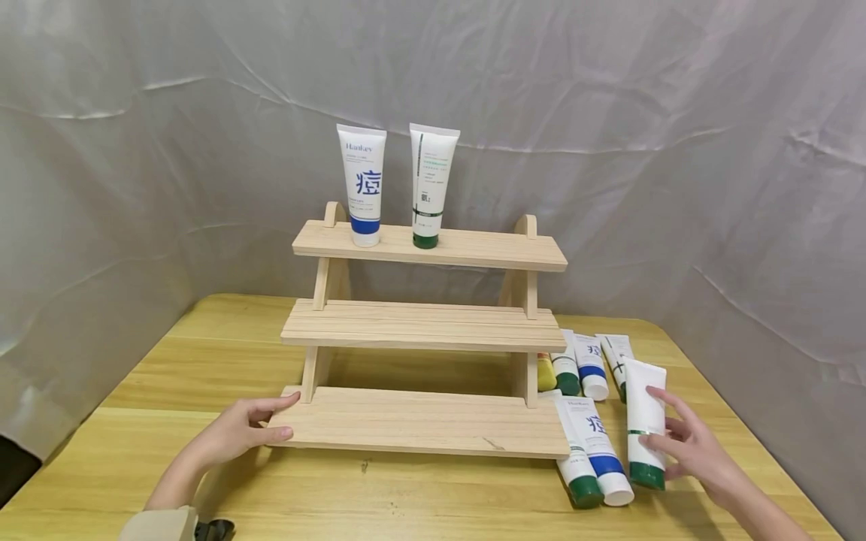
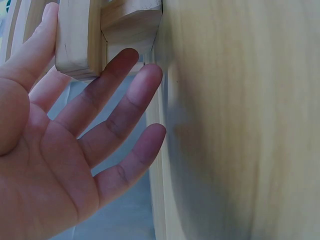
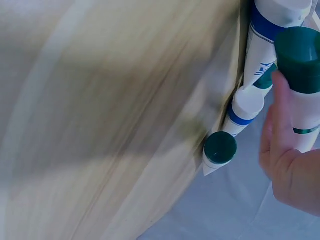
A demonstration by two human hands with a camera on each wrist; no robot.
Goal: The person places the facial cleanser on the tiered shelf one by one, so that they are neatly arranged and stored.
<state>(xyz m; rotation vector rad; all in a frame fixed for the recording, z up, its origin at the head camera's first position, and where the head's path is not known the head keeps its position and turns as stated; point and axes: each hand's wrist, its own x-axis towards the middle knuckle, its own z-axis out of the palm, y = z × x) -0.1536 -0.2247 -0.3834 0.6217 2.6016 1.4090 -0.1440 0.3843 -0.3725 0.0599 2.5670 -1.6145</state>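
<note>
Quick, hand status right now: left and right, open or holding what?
Left hand: holding the bottom shelf by its left end.
Right hand: holding a green-capped white tube.

wrinkled silvery-grey fabric backdrop [image 1: 629, 98], yellowish wood-grain table [image 1: 379, 500]

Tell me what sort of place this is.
Probably a makeshift filming or display corner, though I can't be sure: grey cloth hangs behind a wooden table, where a three-tier shelf stands with two white tubes on top.
</note>
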